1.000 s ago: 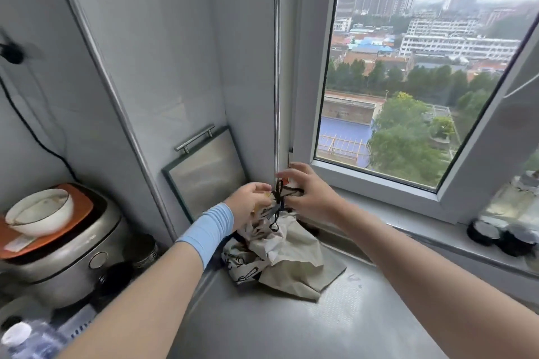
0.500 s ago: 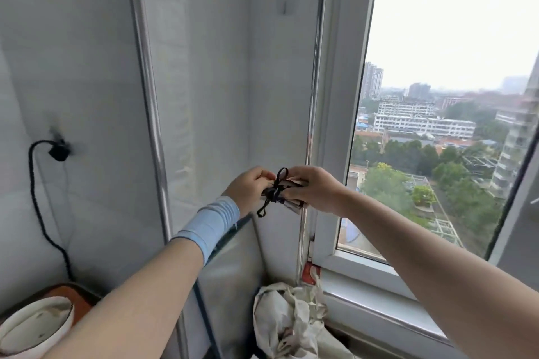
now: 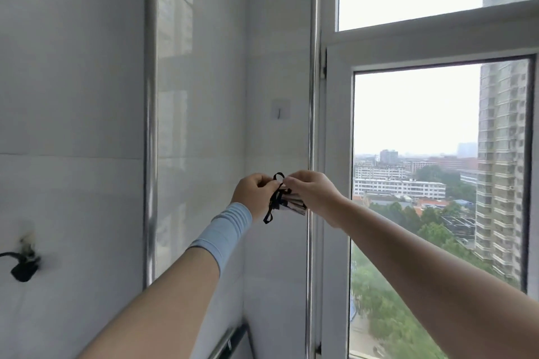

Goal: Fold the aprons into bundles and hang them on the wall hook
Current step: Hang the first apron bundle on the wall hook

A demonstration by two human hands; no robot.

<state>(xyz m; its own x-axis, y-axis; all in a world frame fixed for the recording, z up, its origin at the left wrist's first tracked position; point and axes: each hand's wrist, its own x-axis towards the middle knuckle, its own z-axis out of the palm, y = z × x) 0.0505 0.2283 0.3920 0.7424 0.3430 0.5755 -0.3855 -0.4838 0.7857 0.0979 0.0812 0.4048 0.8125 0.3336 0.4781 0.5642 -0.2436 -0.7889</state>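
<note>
A small folded apron bundle (image 3: 293, 203), tied with a black string (image 3: 274, 198), hangs in the air between my two hands. My left hand (image 3: 253, 195) and my right hand (image 3: 310, 192) both pinch the black string, whose loop stands up between my fingers. A small wall hook (image 3: 280, 109) on a clear square pad sits on the white tiled wall, straight above the bundle and well apart from it. The bundle is mostly hidden behind my right hand.
A metal corner strip (image 3: 150, 137) runs down the wall at left. The window frame (image 3: 332, 154) stands just right of the hook. A black plug with a cord (image 3: 24, 267) is on the left wall. A metal handle (image 3: 230, 339) shows at the bottom.
Both hands lifted the tied bundle up from the counter toward the wall. The view tilted upward, so the other apron and the cooker dropped out of sight and the hook came into view.
</note>
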